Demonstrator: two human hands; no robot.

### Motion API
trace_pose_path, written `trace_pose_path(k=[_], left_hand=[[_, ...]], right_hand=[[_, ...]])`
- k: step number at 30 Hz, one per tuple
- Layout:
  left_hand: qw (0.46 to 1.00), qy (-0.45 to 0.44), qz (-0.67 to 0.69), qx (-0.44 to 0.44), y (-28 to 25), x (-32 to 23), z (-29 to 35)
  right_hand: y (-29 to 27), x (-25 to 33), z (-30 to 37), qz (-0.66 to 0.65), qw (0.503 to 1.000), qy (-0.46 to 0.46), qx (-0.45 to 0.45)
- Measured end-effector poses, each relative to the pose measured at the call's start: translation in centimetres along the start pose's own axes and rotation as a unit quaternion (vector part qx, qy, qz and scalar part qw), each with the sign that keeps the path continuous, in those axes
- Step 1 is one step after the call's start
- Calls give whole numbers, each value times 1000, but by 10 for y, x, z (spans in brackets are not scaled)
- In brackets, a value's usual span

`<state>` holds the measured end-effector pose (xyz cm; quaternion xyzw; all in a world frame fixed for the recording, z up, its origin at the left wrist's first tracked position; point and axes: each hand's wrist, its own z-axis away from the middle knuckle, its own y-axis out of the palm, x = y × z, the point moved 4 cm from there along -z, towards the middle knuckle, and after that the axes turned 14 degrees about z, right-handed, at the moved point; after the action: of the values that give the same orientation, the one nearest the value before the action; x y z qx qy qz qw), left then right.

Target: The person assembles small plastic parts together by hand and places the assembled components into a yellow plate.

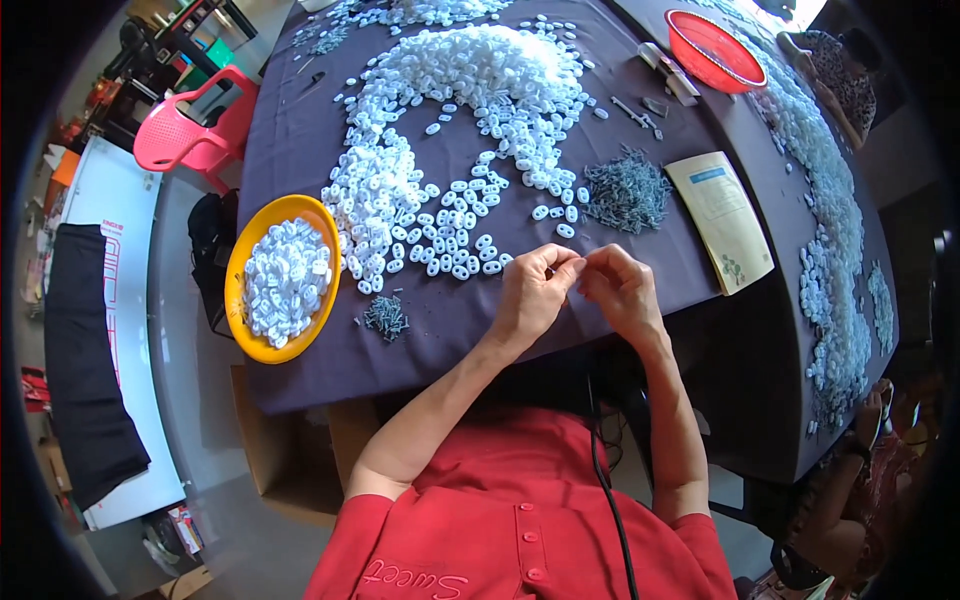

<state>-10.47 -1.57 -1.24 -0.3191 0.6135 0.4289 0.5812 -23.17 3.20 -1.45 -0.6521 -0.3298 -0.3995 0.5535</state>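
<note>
Above the table's near edge my left hand (535,290) and my right hand (622,288) meet fingertip to fingertip. Both are closed in a pinch, and whatever lies between the fingertips is too small to make out. Just beyond them are loose white oval plastic pieces (565,230), each with two dark holes. More of these form a large heap (500,70) reaching to the far side. A pile of small grey screws (628,190) lies beyond my right hand. Left of my left hand sits a smaller pile of grey screws (386,317).
A yellow basin (234,290) of white pieces stands at the table's left edge. To the right lie a booklet (722,225) and a red basket (690,60). Other people sit at the far right, beside more white pieces. A pink chair (185,130) stands left.
</note>
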Motion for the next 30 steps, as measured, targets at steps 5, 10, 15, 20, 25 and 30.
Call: trace_pose_path(k=[5, 10, 15, 20, 25, 30], left_hand=[[999, -48, 21, -15, 2, 8, 2], [987, -113, 107, -47, 1, 20, -2], [980, -62, 181, -47, 4, 29, -8], [984, -72, 153, -57, 3, 30, -11], [991, -100, 76, -49, 3, 18, -17], [991, -103, 75, -36, 3, 23, -22]], right_hand=[[1, -1, 2, 5, 1000, -6, -14], [2, -2, -4, 32, 999, -5, -30], [1, -7, -8, 2, 999, -7, -33], [-2, -7, -10, 77, 994, -41, -63], [-11, -4, -18, 212, 963, -102, -133], [-15, 1, -18, 158, 966, -124, -165]])
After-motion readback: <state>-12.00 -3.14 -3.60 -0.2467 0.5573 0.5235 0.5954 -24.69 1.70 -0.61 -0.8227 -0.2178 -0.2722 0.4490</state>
